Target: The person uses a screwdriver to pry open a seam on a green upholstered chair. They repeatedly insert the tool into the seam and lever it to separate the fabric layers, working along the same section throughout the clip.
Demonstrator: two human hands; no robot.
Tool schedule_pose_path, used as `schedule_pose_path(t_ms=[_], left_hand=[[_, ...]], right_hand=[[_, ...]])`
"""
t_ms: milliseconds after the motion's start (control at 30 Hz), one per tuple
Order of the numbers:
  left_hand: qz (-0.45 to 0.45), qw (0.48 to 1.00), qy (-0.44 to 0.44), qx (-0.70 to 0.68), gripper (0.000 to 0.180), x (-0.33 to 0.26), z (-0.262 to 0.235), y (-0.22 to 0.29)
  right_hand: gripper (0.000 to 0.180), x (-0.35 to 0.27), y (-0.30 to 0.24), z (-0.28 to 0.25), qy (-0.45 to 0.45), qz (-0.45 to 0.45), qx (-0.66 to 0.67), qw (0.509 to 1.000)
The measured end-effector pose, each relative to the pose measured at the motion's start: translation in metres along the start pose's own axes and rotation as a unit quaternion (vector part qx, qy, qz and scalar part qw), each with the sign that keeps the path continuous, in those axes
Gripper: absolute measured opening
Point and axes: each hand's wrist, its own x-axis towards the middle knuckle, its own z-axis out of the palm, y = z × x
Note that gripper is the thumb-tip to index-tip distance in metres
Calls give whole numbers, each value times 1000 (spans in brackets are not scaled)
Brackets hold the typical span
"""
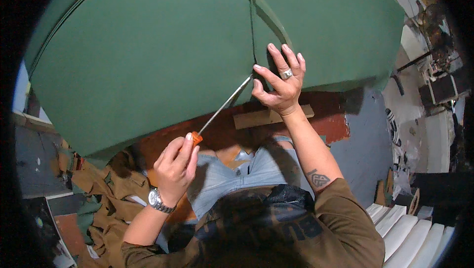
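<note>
In my left hand (175, 169) is a screwdriver (224, 105) with an orange handle and a long thin metal shaft. Its fist wraps the handle, and the shaft slants up to the right. The tip meets a dark seam (253, 36) near the lower edge of a large green upholstered piece (148, 70). Beside that tip, my right hand (282, 87) rests on the green surface, its fingers stretched out and somewhat spread. The thumb and forefinger lie close to the tip. A narrow green strip (269, 16) curves down across the piece to the right fingertips, where its end is hidden.
Under the green piece lies a wooden slat (274, 117) on a reddish-brown surface (335, 127). Crumpled brown fabric (108, 213) is heaped at lower left. White padded strips (405, 233) stand at lower right, with assorted clutter along the right side.
</note>
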Motion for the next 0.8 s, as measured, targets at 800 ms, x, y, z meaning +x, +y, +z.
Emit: schedule_pose_path(t_ms=[800], left_hand=[[-114,978,123,-123,43,-35,76,-14]], right_hand=[[34,0,2,-2,-14,-12,-16,1000]])
